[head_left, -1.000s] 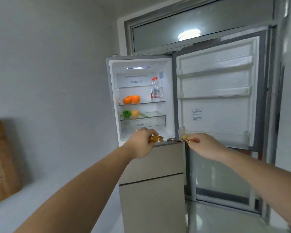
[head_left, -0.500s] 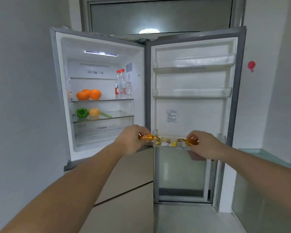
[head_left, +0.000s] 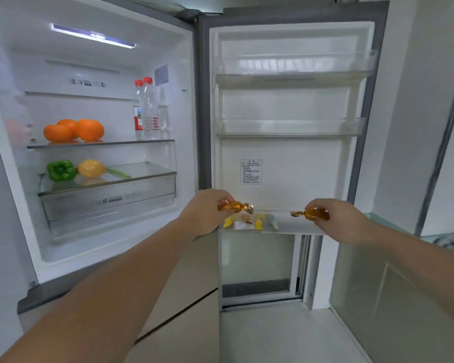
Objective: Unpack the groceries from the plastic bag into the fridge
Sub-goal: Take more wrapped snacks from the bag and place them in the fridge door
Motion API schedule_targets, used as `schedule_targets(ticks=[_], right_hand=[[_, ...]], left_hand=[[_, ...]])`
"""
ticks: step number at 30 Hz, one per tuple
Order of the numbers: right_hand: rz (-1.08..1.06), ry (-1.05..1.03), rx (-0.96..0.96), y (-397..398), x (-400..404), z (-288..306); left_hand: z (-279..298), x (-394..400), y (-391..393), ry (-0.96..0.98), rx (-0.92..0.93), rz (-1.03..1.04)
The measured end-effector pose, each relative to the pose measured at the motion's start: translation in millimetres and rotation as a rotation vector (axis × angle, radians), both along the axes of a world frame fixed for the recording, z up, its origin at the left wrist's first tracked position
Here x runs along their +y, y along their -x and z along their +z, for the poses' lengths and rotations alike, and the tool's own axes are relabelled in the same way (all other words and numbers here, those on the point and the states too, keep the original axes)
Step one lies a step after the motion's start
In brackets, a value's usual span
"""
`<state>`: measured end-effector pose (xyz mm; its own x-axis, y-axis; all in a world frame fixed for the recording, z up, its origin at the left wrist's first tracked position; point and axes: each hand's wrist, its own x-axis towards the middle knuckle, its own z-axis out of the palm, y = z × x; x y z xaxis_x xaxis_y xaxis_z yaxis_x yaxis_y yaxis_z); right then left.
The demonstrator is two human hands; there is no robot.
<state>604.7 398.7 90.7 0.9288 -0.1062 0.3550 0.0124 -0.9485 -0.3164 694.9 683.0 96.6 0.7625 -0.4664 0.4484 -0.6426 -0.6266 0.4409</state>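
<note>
The left hand [head_left: 203, 213] pinches a gold-wrapped candy [head_left: 235, 206] in curled fingers; the right hand [head_left: 344, 221] pinches another [head_left: 315, 214]. Both hang just above the lowest door shelf [head_left: 294, 227], where small sweets [head_left: 249, 222] lie. Beyond, the fridge [head_left: 168, 61] holds oranges [head_left: 74, 130], peppers [head_left: 75, 169] and bottles [head_left: 147, 108].

Two arms reach into view from the bottom corners, both bare from the lower edge of the picture up to the wrists. No sleeve, cuff, watch, bracelet or ring shows on either. The forearms look smooth and broaden strongly toward the camera because of the wide lens. The left hand [head_left: 205, 214] shows its back and knuckles; the right hand [head_left: 342, 222] shows its back, the thumb side facing inward. Nails are too small to make out. No other part of the person is visible.
</note>
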Motion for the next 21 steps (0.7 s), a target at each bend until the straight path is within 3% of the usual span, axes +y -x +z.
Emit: schedule_targets(ticks=[10,21], right_hand=[[0.002,-0.207,-0.066,-100,-69,-11],[-0.03,-0.289,-0.019,-162,-116,-29]], left_hand=[[19,-83,-83,-0.068,0.053,-0.012],[-26,-186,-143,-0.018,0.017,-0.02]])
